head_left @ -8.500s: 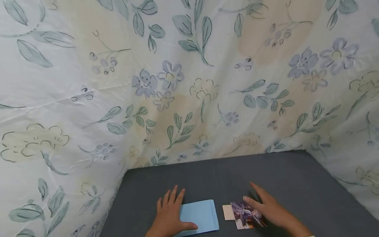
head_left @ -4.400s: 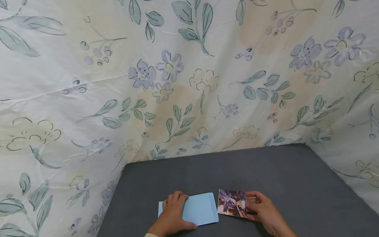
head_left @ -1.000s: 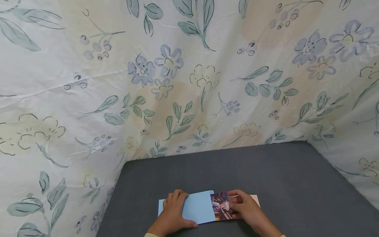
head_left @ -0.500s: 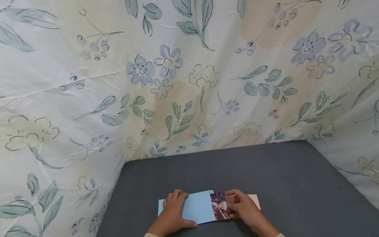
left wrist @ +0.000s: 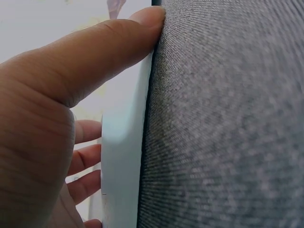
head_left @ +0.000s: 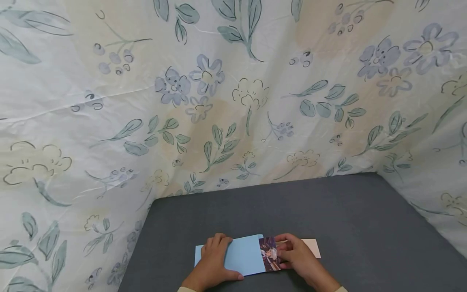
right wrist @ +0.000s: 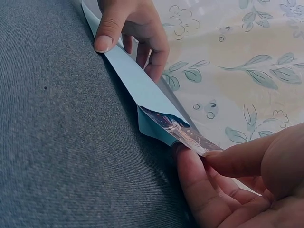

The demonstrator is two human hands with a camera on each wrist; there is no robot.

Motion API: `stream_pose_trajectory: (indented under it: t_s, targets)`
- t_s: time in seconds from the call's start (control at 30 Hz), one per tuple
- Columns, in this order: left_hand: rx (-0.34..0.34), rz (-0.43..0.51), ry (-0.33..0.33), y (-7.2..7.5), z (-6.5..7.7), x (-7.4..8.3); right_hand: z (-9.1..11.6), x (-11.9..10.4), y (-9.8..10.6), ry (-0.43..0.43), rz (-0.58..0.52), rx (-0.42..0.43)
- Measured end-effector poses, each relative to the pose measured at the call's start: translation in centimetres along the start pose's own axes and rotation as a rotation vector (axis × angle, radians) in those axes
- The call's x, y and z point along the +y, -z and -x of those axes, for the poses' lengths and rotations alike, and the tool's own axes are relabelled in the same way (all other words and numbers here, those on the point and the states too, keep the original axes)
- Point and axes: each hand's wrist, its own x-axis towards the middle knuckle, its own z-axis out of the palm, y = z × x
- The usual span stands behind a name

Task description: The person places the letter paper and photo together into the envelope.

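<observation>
1. One printed card (head_left: 268,255), lower centre of frame, partly inside blue envelope (head_left: 245,255).
2. Right hand (head_left: 298,256) pinches card's outer edge.
3. Left hand (head_left: 214,261) rests on envelope, thumb and fingers apart.
4. Card judged light, stiffish, easily creased; best held by outer edge.

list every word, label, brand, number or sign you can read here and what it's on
No readable text in any view.
Blue envelope: no readable lettering on the part that shows.
Picture card: a printed picture, partly covered; any lettering on it is too small to read.
Pale pink slip: no readable text on the part that shows.
Patterned cloth: leaves, flowers and berries only.
</observation>
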Motion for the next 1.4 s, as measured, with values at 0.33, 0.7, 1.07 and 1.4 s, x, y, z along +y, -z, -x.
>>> stream_pose_trajectory:
  t_s: [0.33, 0.7, 1.07, 1.4]
  targets:
    - [-0.007, -0.012, 0.009, 0.0, 0.0, 0.2, -0.3, 0.2, -0.5, -0.006, -0.001, -0.011]
    - [-0.006, -0.019, 0.006, 0.0, 0.0, 0.5, -0.3, 0.1, -1.0, -0.010, -0.029, -0.035]
    - [-0.017, 0.008, -0.017, -0.1, 0.0, 0.5, -0.4, 0.0, -1.6, -0.018, -0.019, -0.034]
    - [-0.024, 0.009, -0.016, -0.1, -0.2, 0.4, -0.5, -0.1, -1.8, -0.020, -0.038, -0.059]
